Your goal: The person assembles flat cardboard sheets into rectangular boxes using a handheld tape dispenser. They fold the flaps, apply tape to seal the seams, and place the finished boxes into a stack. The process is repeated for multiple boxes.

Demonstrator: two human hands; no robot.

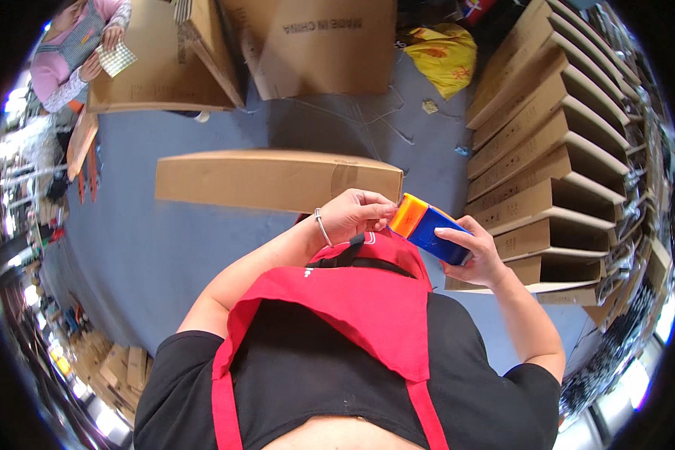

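My right hand (478,253) grips a blue and orange box-shaped thing (433,234) from its blue end, thumb along the top. I cannot tell its exact kind. The fingers of my left hand (356,215), with a bracelet on the wrist, are pinched together at the orange end; whatever lies between them is too small to make out. Just beyond both hands, a long, closed brown carton (270,178) extends to the left.
Several open cartons (529,161) stand in a row to my right. Large cardboard boxes (315,49) and a yellow bag (446,60) are ahead. At the far left another person (75,49) holds a pale patterned sheet (118,58). Blue-grey floor (172,247) lies below.
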